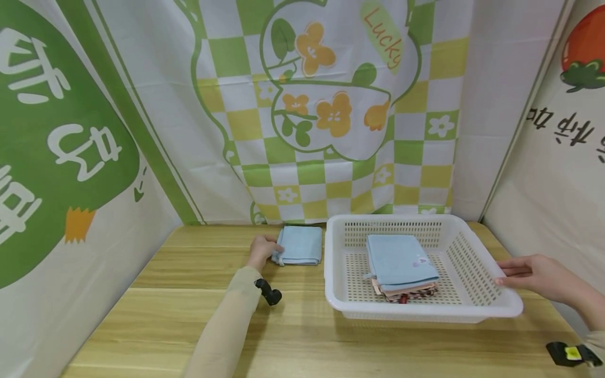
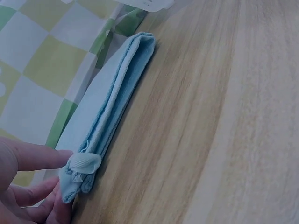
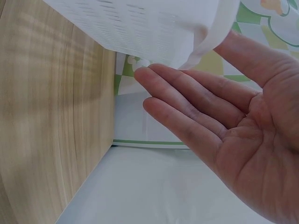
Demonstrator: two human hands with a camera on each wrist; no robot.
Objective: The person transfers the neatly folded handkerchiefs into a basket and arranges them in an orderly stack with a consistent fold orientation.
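Note:
A folded light-blue towel [image 1: 302, 245] lies on the table beside the white basket. My left hand [image 1: 262, 249] is at its left edge; in the left wrist view the fingers [image 2: 42, 156] pinch the corner by a pale hanging loop [image 2: 85, 163]. My right hand [image 1: 531, 276] is at the right rim of the white plastic basket [image 1: 506, 308]. In the right wrist view its fingers [image 3: 187, 126] are extended below the rim, and the thumb tip meets the rim. Inside the basket, another folded blue towel [image 1: 399, 260] tops a stack with pink and patterned cloths [image 1: 416, 294].
The wooden table [image 1: 156, 315] backs onto a green-and-yellow checked curtain [image 1: 302, 178]. Printed cloth walls stand on the left [image 1: 156, 105] and right [image 1: 524, 173]. The basket takes up the right part of the table.

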